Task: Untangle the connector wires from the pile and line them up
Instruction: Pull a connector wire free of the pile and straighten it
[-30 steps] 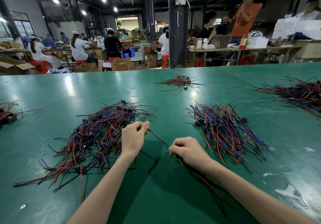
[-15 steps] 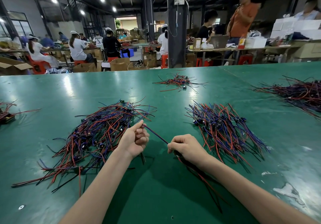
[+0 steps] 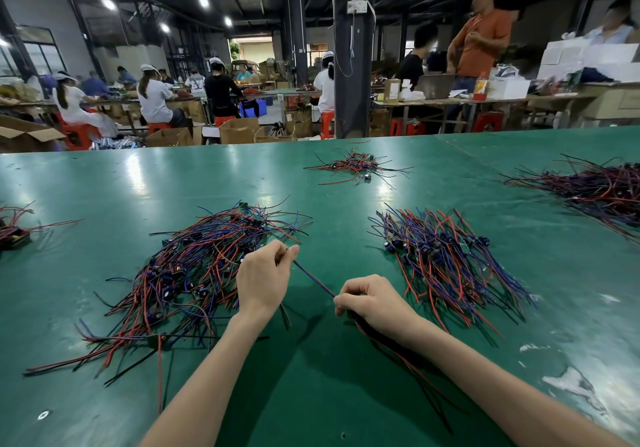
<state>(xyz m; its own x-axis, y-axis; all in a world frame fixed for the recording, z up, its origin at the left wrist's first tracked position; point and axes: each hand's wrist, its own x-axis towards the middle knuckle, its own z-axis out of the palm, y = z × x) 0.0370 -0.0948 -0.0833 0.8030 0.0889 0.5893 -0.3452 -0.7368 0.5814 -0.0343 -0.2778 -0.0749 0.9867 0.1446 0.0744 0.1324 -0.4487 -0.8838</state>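
The right hand is curled around a gathered bundle of wires, which trails back beside the right forearm on the green table. One blue wire runs taut from this fist, up and leftward, to the left hand, which pinches its far end between thumb and forefinger. The tangled pile lies just left of and beyond the left hand. The lined-up group lies right of and beyond the right hand, apart from it. A smaller pile lies well beyond both hands.
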